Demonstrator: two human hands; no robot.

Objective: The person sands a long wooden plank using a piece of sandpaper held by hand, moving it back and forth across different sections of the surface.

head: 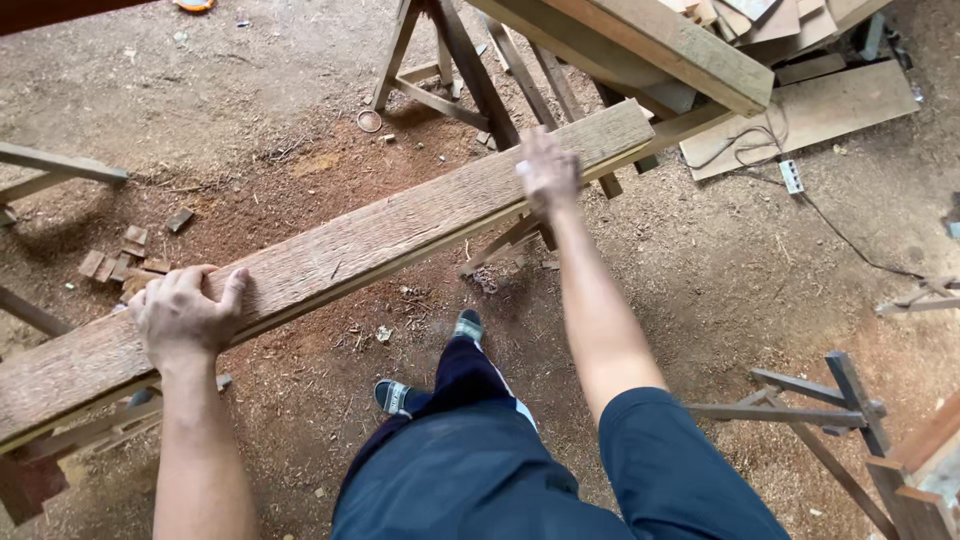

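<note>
At the far left, a small heap of wood offcuts lies on the sawdust floor. Just right of it the left hand rests on the long rough plank, fingers curled over its far edge — holding the board. The plank runs its long axis from lower left up to upper right, its far end pointing toward the wooden sawhorse. Near that end the right hand lies flat on the plank's top face, fingers spread narrowly. Farther right, flat boards and a cable lie on the ground.
</note>
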